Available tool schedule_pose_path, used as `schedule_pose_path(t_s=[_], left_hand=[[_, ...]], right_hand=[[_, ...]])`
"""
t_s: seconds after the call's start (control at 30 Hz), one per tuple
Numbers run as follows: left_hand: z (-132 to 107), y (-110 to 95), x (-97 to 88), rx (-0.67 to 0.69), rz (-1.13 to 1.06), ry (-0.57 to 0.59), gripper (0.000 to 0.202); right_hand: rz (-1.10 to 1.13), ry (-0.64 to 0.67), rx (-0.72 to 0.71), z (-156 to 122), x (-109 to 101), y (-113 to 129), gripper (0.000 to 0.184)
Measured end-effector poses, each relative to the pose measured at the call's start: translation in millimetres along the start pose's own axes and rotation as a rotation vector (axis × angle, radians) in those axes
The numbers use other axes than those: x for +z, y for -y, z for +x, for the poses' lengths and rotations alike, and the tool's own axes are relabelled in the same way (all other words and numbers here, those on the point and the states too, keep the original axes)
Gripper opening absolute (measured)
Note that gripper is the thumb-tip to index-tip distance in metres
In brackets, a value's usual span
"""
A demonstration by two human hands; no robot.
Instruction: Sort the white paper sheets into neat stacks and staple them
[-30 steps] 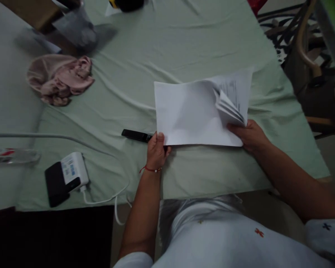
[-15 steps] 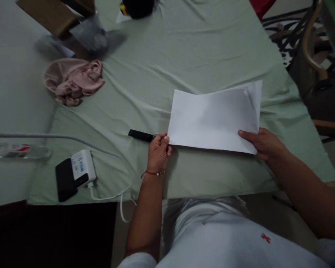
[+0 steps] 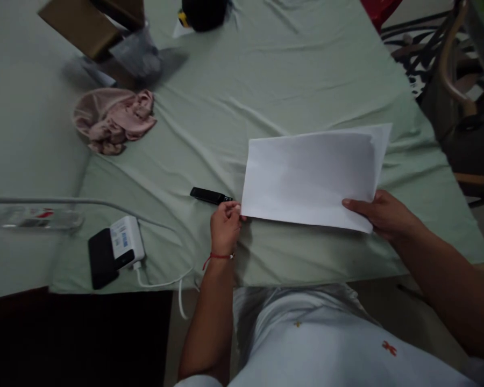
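Note:
White sheets of paper (image 3: 306, 174), at least two together, are held just above the green cloth, their right edges slightly fanned apart. My left hand (image 3: 226, 224) pinches the near left corner between thumb and fingers. At the near right corner my right hand (image 3: 383, 212) is closed on the paper, thumb on top and fingers hidden underneath. Just beyond my left hand a slim black object (image 3: 210, 195), which looks like a stapler, lies on the cloth, its right end close to my fingers.
The green cloth (image 3: 274, 75) covers the table. At left lie a pink cloth (image 3: 121, 121), a white power bank (image 3: 127, 236) with a cable, a black phone (image 3: 101, 260) and a clear bottle (image 3: 44, 217). Cardboard (image 3: 80, 27) stands far left; a chair (image 3: 455, 129) is at right.
The paper's near edge has come slightly closer to me, and the sheets lie flatter, with their far edge straighter. My left hand has shifted a little away from the black object.

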State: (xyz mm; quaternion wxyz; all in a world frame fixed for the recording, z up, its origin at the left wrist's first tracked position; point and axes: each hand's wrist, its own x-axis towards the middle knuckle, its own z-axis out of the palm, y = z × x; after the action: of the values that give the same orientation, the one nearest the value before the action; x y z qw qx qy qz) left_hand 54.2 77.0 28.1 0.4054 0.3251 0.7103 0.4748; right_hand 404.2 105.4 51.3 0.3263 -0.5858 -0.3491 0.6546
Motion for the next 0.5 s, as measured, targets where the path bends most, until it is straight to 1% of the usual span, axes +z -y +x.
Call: schedule_pose_path(t_s=[0.1, 0.2, 0.27, 0.3, 0.37, 0.5], left_hand=[[-3.0, 2.3, -12.7, 0.119, 0.092, -0.221, 0.018], [-3.5, 6.5, -21.6, 0.279, 0.186, -0.459, 0.011], [-2.3, 9.6, -25.3, 0.381, 0.268, -0.583, 0.009], [-1.4, 11.2, -26.8, 0.427, 0.319, -0.621, 0.012], [0.6, 14.1, -29.9, 0.505, 0.412, -0.648, 0.023], [5.4, 18.4, -36.0, 0.61, 0.478, -0.568, 0.048]], right_hand=[[-0.001, 0.016, -0.014, 8.2, 6.1, 3.5, 0.035], [0.007, 0.042, -0.025, 15.3, 17.7, 8.3, 0.034], [-0.004, 0.055, -0.014, 18.6, 27.3, 12.3, 0.033], [-0.013, 0.06, -0.009, 20.0, 32.2, 14.1, 0.032], [-0.03, 0.066, -0.008, 23.1, 41.3, 16.8, 0.03], [-0.062, 0.067, -0.012, 30.9, 52.1, 15.8, 0.027]])
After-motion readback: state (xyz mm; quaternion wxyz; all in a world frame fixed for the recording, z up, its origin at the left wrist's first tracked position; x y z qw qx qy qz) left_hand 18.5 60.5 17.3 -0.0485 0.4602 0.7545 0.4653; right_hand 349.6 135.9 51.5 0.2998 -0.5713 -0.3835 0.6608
